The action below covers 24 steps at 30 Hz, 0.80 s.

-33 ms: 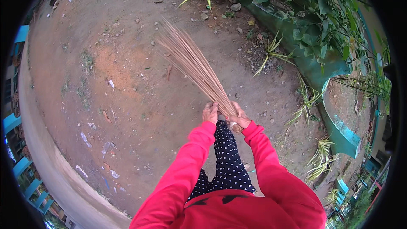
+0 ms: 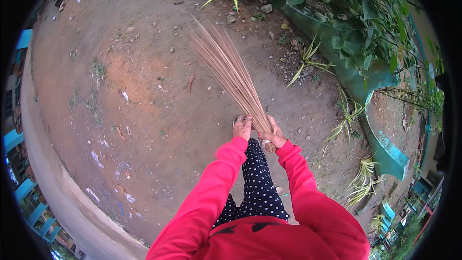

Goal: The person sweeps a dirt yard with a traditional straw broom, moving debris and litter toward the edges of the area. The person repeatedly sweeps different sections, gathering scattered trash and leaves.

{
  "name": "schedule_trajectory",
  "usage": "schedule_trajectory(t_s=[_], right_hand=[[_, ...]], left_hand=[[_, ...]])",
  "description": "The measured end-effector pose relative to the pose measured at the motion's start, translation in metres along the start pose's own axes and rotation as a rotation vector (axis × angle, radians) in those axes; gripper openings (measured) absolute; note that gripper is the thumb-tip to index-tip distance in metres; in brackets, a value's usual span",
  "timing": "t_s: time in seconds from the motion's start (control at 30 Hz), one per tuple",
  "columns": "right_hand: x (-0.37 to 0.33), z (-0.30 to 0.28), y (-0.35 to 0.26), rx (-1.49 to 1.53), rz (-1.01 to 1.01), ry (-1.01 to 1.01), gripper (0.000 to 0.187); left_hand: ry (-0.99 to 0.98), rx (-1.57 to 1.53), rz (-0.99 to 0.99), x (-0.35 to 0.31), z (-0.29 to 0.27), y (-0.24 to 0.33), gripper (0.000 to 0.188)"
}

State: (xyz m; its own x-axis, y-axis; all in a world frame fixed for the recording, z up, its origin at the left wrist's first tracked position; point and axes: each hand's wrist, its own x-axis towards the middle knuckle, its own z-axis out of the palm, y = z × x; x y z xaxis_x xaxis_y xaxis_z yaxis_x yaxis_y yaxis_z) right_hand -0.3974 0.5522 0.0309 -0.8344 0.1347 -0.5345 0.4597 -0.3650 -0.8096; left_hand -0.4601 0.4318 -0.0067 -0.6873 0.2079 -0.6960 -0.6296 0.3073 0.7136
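The right hand (image 2: pixel 273 137) wraps the base of the broom (image 2: pixel 232 77), whose length slants forward and left over the dirt (image 2: pixel 163 173). The left hand (image 2: pixel 242 128) is just beside it, grip unclear.

Stones (image 2: pixel 266 8) and pale scraps (image 2: pixel 97 159) dot brown ground (image 2: pixel 163 183)

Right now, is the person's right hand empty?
No, the right hand is closed around the stick broom near its narrow lower end.
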Motion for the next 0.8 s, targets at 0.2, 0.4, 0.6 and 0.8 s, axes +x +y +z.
schedule_trajectory(t_s=[0.2, 0.4, 0.6, 0.8], right_hand=[[0.116, -0.084, -0.026, -0.028, 0.050, 0.721, 0.058], [0.158, -0.142, -0.038, -0.217, 0.046, 0.361, 0.056], [0.064, -0.132, -0.045, 0.031, -0.040, 0.331, 0.059], [0.177, -0.119, -0.054, -0.052, 0.287, 0.433, 0.057]], left_hand=[[-0.342, 0.080, 0.076, 0.082, 0.106, 0.059, 0.048], [-0.368, 0.194, -0.139, 0.110, 0.114, 0.074, 0.053], [-0.408, 0.047, -0.329, 0.085, 0.097, 0.061, 0.051], [-0.230, -0.139, -0.232, 0.107, 0.088, 0.067, 0.042]])
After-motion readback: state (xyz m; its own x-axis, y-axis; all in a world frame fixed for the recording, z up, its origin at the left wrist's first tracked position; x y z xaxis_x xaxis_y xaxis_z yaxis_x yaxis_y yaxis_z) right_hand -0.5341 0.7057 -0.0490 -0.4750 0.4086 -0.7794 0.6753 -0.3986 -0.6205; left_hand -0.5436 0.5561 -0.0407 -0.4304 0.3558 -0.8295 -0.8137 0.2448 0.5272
